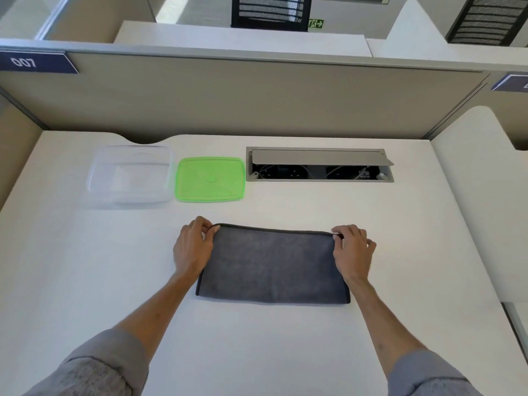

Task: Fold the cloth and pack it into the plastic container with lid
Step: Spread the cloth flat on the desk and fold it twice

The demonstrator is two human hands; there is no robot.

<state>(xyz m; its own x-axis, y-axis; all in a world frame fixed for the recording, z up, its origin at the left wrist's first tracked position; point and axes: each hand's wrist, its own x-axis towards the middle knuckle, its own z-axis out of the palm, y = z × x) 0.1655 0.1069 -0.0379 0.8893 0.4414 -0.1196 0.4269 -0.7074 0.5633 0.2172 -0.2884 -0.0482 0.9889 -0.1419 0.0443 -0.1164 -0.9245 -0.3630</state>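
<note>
A dark grey cloth (273,265) lies folded in half on the white desk, its fold along the near edge. My left hand (193,247) pinches the cloth's far left corner. My right hand (353,251) pinches the far right corner. Behind the cloth, at the far left, stands a clear plastic container (130,177), open and empty. Its green lid (210,179) lies flat on the desk just right of it.
An open cable hatch (319,164) with sockets is sunk into the desk at the back right. A beige partition wall (243,98) closes off the desk's far side. The white desk (85,267) stretches wide around the cloth.
</note>
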